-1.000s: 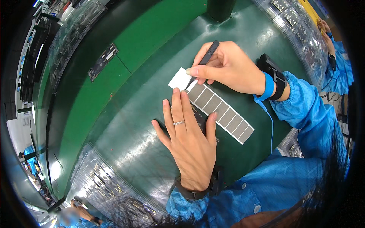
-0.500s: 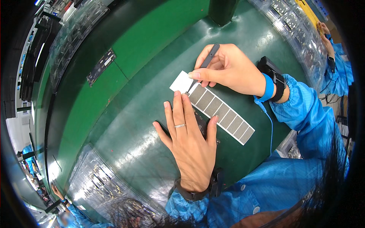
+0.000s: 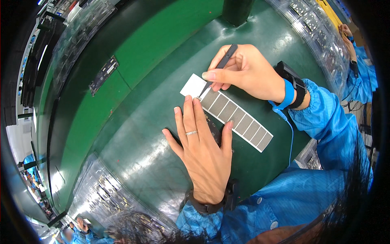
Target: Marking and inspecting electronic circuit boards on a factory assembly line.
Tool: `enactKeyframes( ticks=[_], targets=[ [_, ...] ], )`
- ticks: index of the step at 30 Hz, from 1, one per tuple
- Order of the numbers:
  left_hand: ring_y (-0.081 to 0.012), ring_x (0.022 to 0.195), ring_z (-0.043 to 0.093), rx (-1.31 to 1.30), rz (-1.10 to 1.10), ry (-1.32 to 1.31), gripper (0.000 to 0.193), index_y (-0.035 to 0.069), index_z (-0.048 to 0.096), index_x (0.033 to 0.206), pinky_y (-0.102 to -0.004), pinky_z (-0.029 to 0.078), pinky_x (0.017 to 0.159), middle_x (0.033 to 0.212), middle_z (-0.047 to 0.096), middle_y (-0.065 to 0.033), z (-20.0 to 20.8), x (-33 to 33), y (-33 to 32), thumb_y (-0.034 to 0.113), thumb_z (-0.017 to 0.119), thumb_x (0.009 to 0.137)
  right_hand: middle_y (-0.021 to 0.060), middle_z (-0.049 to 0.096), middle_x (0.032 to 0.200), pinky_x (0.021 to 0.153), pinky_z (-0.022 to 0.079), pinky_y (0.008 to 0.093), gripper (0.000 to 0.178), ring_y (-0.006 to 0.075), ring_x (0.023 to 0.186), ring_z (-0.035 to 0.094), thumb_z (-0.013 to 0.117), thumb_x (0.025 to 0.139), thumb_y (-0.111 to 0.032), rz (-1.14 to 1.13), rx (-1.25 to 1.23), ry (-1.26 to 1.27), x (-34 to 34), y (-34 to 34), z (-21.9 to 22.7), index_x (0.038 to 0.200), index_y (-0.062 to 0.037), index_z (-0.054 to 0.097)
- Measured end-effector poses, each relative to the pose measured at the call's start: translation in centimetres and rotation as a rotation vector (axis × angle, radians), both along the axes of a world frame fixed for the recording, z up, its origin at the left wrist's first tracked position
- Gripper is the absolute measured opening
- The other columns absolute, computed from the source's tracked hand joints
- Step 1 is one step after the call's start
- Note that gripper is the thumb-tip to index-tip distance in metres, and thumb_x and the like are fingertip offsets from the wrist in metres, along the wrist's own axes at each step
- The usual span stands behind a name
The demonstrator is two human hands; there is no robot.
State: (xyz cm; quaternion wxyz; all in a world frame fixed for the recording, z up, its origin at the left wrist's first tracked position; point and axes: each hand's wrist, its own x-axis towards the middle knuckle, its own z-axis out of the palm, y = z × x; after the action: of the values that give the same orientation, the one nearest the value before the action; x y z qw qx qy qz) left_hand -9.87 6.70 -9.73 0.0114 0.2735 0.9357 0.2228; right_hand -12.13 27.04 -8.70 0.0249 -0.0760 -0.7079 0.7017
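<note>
Tweezers (image 3: pixel 219 67) pinched in our right hand (image 3: pixel 243 69) touch the grey label strip (image 3: pixel 237 118) at frame centre; our left hand (image 3: pixel 203 146) lies flat, open, beside it

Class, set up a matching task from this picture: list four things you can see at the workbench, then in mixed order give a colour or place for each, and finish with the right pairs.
Things:
1. tweezers
2. ring
3. wrist strap
4. strip of grey squares

Colour or place:
A. on a finger of the left hand
B. flat on the dark green mat
C. pinched in the right hand
D. blue, around the right wrist

Pairs: 1-C, 2-A, 3-D, 4-B
</note>
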Motion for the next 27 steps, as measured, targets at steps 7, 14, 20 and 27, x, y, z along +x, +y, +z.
enactKeyframes(
  ticks=[7, 14, 20, 27],
  targets=[
    [-0.0385, 0.149, 0.037, 0.136, 0.0, -0.08, 0.085, 0.001, 0.037, 0.156, -0.0618, 0.022, 0.122, 0.163, 0.037, -0.0173, 1.5, 0.5, -1.9, 0.029, 0.079, 0.089, 0.0106, 0.075, 0.087, 0.066, 0.058, 0.0242, 0.018, 0.0131, 0.076, 0.072, 0.077, 0.095, -0.014, -0.04, -0.034, -0.037, 1.3, -0.7, 0.7, 0.096, 0.0024, 0.069],
    [-0.0361, 0.142, 0.044, 0.03, 0.048, -0.09, 0.09, 0.001, 0.04, 0.155, -0.0575, 0.026, 0.12, 0.156, 0.045, -0.0173, 1.2, 2.1, -2.6, 0.03, 0.084, 0.082, 0.009, 0.074, 0.087, 0.069, 0.059, 0.0239, 0.016, 0.0113, 0.078, 0.072, 0.074, 0.098, -0.012, -0.032, -0.09, -0.077, 1.5, -2.9, 0.4, 0.098, 0.0019, 0.066],
    [-0.0346, 0.14, 0.047, -0.034, 0.055, -0.091, 0.084, 0.002, 0.044, 0.153, -0.0589, 0.025, 0.12, 0.155, 0.044, -0.0167, 1.2, 2.5, -2.3, 0.035, 0.082, 0.085, 0.0094, 0.073, 0.085, 0.069, 0.058, 0.0251, 0.017, 0.0117, 0.076, 0.071, 0.076, 0.096, -0.011, -0.057, -0.09, -0.097, 1.4, -3.4, 0.2, 0.095, 0.0027, 0.066],
    [-0.0356, 0.141, 0.045, -0.036, 0.053, -0.095, 0.081, 0.003, 0.045, 0.152, -0.0607, 0.025, 0.119, 0.156, 0.042, -0.0176, 1.2, 2.6, -2.2, 0.036, 0.08, 0.087, 0.009, 0.073, 0.083, 0.067, 0.056, 0.0254, 0.017, 0.011, 0.074, 0.069, 0.076, 0.095, -0.009, -0.075, -0.126, -0.093, 1.3, -3.6, 0.1, 0.092, 0.0034, 0.066]
  ],
)
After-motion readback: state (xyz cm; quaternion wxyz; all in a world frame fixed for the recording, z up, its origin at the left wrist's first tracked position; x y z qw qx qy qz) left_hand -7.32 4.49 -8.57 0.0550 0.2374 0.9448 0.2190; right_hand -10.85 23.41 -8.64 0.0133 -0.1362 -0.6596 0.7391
